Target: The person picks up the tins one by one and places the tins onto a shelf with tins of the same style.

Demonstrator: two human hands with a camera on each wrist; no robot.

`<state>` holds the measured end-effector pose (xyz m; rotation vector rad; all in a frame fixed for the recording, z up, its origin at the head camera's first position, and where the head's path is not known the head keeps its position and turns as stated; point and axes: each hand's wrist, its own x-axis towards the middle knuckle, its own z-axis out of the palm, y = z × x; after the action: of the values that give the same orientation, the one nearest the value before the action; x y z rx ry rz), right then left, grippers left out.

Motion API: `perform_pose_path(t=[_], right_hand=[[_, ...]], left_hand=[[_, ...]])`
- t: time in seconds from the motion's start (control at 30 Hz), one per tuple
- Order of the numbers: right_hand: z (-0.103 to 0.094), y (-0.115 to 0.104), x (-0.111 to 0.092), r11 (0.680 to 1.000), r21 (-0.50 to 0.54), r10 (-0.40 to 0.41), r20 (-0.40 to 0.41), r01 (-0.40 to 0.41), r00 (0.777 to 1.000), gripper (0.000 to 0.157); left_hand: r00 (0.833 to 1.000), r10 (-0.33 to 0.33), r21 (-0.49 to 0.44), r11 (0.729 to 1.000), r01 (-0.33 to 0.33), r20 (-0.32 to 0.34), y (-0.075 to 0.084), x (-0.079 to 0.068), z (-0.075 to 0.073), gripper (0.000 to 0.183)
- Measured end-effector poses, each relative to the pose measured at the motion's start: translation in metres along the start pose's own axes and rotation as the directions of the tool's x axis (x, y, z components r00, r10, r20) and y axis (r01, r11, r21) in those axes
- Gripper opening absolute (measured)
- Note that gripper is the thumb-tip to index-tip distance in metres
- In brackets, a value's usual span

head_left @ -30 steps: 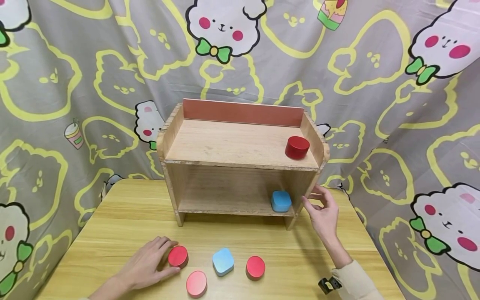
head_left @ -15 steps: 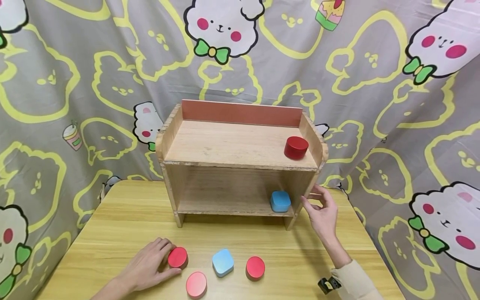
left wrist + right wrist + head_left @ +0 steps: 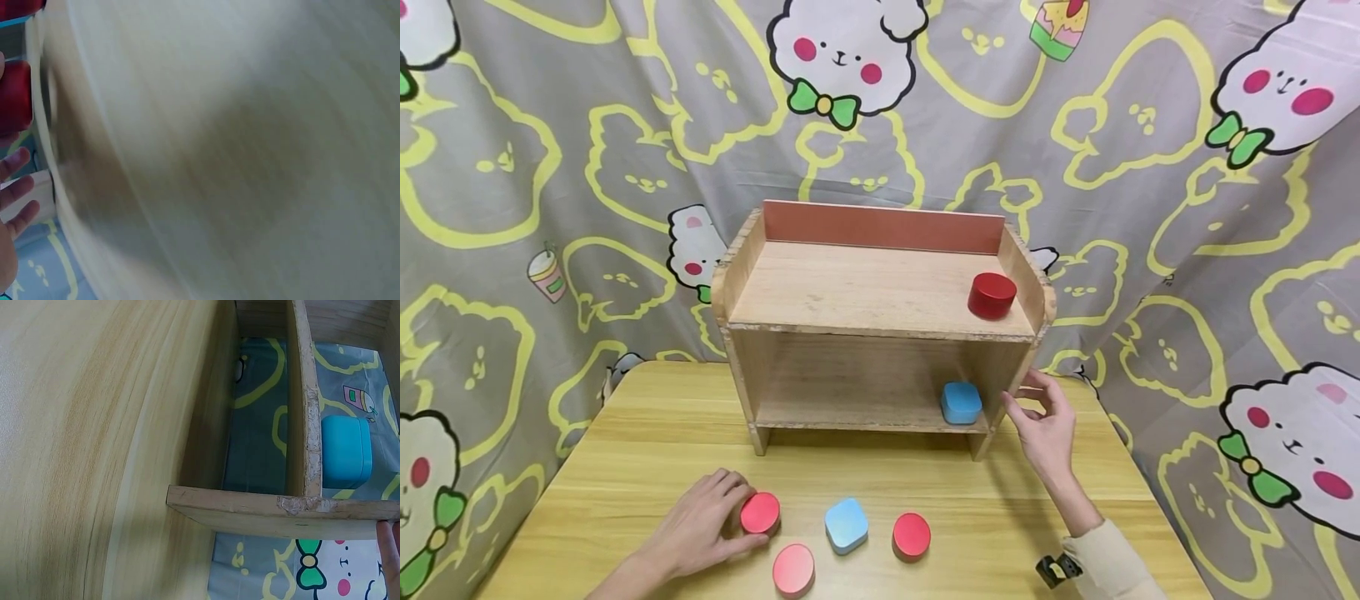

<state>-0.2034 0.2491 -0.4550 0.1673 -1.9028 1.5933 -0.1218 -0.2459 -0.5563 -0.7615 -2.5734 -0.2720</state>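
Red round box point(image 3: 760, 512), low and left of centre: we see it just right of the left palm point(image 3: 703, 521), thumb and fingers curled round it. Well apart, at centre right, the right hand point(image 3: 1048, 425) loosely touches the wooden shelf point(image 3: 865, 287).

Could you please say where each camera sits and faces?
Head: on the head, facing forward and down at the shelf; left hand, right hand show.
Left wrist: on that wrist, facing mostly table; fingers at left edge.
Right wrist: likewise, facing table and shelf; fingers at right edge.
Head and right wrist share the shelved blue box.
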Motion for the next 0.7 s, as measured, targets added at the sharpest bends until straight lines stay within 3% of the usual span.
perform_pose_path(t=[0.23,0.47,0.7], right_hand=[[0.0,0.0,0.0,1.0,0.002,0.011,-0.004,-0.011,1.0,0.045],[0.0,0.0,0.001,1.0,0.001,0.027,-0.016,-0.027,1.0,0.047],[0.001,-0.001,-0.001,1.0,0.012,0.025,-0.008,-0.025,1.0,0.045]], left_hand=[[0.997,0.046,-0.009,0.999,-0.047,-0.066,0.005,0.014,-0.008,0.055],[0.996,0.058,0.009,0.998,-0.058,-0.067,0.011,0.03,-0.021,0.058],[0.988,0.12,0.013,0.993,-0.119,-0.101,0.015,0.049,-0.034,0.061]])
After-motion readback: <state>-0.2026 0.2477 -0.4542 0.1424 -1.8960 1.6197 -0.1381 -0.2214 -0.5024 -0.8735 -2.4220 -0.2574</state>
